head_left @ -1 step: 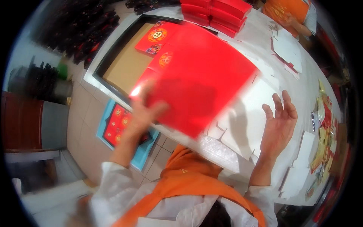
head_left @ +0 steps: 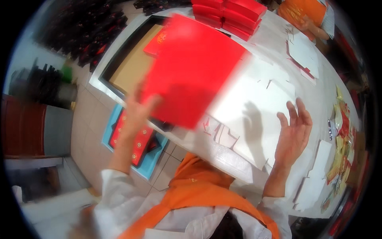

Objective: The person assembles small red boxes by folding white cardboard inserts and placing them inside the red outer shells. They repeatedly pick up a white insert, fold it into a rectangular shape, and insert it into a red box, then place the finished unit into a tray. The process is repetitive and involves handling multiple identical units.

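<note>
My left hand (head_left: 138,102) grips the left edge of a large red card sheet (head_left: 195,67), blurred by motion, with the thumb lying over its lower corner. The sheet is tilted above a black-rimmed tray (head_left: 106,75) with a brown base, covering much of it. Part of a red patterned box (head_left: 156,42) shows in the tray beyond the sheet. To the right, my right hand (head_left: 295,131) is raised over the table, fingers apart and slightly bent, holding nothing. Flat white card pieces (head_left: 254,93) lie beneath and left of it.
Stacked red boxes (head_left: 238,16) stand at the table's far side. A co-worker in an orange apron (head_left: 304,12) is at far right. Packaged items (head_left: 342,147) lie along the right edge. Below the left table edge sits a blue crate (head_left: 148,169) with a red patterned box.
My left hand and the red sheet have swung to the left, uncovering more white card on the table. The sheet's round emblem is out of sight. My right hand has hardly moved.
</note>
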Motion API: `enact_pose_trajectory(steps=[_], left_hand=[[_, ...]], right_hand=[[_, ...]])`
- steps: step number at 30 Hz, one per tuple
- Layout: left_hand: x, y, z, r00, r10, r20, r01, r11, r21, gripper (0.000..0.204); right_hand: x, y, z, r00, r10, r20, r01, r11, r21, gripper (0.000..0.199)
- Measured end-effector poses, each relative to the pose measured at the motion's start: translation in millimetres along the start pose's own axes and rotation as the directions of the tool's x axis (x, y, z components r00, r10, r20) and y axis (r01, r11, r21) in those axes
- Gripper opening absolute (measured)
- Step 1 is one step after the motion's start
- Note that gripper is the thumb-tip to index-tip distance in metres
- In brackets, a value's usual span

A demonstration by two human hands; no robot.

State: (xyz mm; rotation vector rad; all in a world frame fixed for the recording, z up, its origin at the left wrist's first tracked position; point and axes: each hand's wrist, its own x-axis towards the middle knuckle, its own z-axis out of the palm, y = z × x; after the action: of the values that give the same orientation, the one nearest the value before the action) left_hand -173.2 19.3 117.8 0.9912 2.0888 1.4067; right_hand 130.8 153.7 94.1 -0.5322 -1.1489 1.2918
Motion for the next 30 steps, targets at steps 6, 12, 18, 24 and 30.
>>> enact_pose_trajectory(steps=[6,12,18,24,30], left_hand=[[49.2,-30.0,-107.8,0.670,0.736,0.097,-0.260,0.110,0.959,0.053],[48.4,-101.9,-83.6,0.660,0.668,0.343,-0.304,-0.180,0.936,0.048],[67.8,-108.4,-68.2,0.684,0.652,0.327,-0.340,-0.111,0.934,0.044],[65.6,-131.0,-64.6,0.753,0.631,0.189,-0.528,0.407,0.745,0.043],[123.5,-181.2,-102.0,0.803,0.261,-0.536,0.085,0.840,0.536,0.053]], right_hand=[[-16.2,19.6,-21.9,0.923,0.270,-0.273,-0.321,0.933,-0.163,0.024],[-23.4,30.0,-37.6,0.932,0.302,-0.201,-0.324,0.942,-0.085,0.020],[-28.5,32.9,-34.5,0.933,0.334,-0.137,-0.350,0.929,-0.120,0.016],[-35.3,39.9,-32.7,0.924,0.377,-0.058,-0.381,0.917,-0.119,0.016],[-32.2,40.4,-29.9,0.910,0.413,-0.033,-0.414,0.903,-0.118,0.016]])
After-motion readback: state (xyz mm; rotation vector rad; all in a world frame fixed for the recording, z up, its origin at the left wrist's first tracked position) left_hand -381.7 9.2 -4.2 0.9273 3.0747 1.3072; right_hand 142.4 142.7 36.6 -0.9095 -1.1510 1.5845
